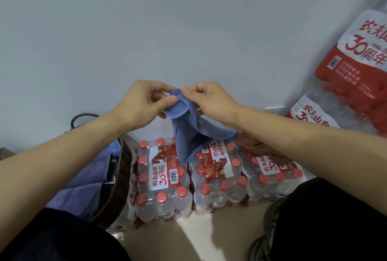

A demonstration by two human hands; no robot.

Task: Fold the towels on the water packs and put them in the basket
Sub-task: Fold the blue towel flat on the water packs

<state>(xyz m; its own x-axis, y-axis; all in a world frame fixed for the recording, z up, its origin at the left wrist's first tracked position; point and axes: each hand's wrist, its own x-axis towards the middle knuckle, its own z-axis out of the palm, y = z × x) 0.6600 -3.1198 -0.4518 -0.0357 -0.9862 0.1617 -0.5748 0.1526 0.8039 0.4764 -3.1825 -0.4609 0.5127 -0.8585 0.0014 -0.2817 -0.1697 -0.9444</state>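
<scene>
Both hands pinch the blue towel (186,135) at its top edge. The left hand (144,101) and right hand (211,101) nearly touch, the cloth hanging above the water packs (163,179).

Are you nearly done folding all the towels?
Partly. Folded bluish cloths already sit in the basket on the left. Both hands, left and right, pinch a blue towel held up above the water packs. A brown towel lying on the packs is left.

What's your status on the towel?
Left hand and right hand pinch blue towel, lifted above water packs. Brown towel waits. Basket left, unobstructed.
</scene>
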